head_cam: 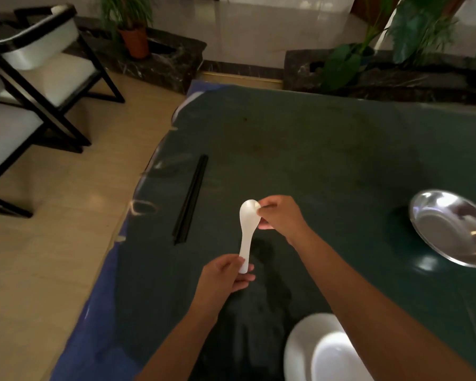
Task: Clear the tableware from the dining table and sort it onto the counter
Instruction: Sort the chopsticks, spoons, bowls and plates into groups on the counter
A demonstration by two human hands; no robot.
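Note:
A white ceramic spoon (245, 229) is held above the dark green table (327, 149). My left hand (226, 279) grips the spoon's handle end from below. My right hand (280, 215) pinches the edge of the spoon's bowl at the top. A pair of black chopsticks (190, 199) lies on the table to the left of the spoon. A white bowl (338, 358) sits on a white plate (300, 342) at the near edge, partly hidden by my right forearm. A shiny steel dish (451, 226) rests at the right side.
Black-framed chairs with white cushions (33, 78) stand on the beige floor to the left. Potted plants (134, 37) on dark marble ledges line the far wall. A blue cloth edge (99, 312) hangs along the table's left side.

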